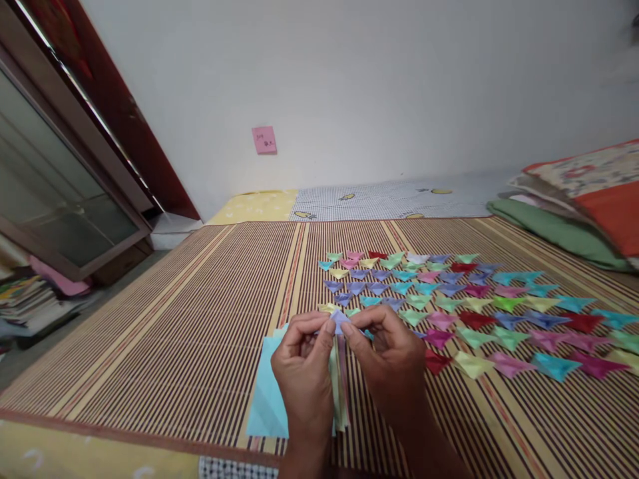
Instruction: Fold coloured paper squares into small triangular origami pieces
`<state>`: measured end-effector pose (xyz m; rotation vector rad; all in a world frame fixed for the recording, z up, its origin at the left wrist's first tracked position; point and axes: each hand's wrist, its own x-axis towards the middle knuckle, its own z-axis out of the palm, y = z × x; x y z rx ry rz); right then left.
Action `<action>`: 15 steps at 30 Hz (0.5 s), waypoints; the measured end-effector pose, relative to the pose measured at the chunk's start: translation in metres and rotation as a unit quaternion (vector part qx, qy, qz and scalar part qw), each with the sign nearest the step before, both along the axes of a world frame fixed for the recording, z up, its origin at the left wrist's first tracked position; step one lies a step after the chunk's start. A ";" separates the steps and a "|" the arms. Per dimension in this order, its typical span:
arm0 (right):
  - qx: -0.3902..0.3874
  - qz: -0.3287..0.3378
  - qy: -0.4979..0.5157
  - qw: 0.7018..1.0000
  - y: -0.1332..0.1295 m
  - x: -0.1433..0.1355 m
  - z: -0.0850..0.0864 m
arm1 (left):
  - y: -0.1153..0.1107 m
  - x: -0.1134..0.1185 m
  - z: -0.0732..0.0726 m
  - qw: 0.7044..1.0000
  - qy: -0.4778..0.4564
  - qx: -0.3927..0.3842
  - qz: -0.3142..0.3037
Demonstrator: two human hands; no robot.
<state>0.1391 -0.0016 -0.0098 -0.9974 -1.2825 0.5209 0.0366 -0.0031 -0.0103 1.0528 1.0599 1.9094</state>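
Between the fingertips of both hands is a small folded piece of lavender paper [340, 320]. My left hand [305, 362] pinches its left side, thumb against the bent fingers. On the other side my right hand [387, 349] grips it the same way. Under and beside my left hand lies a stack of paper sheets with light blue paper [267, 392] on top; its right part is partly hidden by the hand. Rows of small folded paper pieces [474, 338] in many colours spread out to the right and beyond my hands.
A striped bamboo mat [164, 319] covers the bed. At the far right lie a green folded cloth [554, 229] and an orange patterned cushion [609, 193]. A pink note [264, 140] sticks to the wall. Books [27, 303] are piled at the left beside a glass-fronted cabinet [60, 166].
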 end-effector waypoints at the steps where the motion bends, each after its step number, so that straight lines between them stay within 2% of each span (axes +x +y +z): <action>1: -0.019 0.010 0.016 1.000 0.000 0.000 0.000 | 0.000 0.000 0.000 1.000 0.000 -0.001 -0.001; 7: -0.139 0.157 0.090 0.974 0.005 0.006 0.002 | -0.001 0.000 0.004 1.000 0.019 0.004 -0.006; 10: -0.150 0.154 0.098 0.972 0.006 0.009 0.003 | -0.001 0.000 0.006 0.999 0.043 0.005 -0.017; 15: -0.106 0.101 0.050 0.988 0.004 0.011 0.006 | -0.001 0.001 0.007 0.998 0.049 -0.006 -0.036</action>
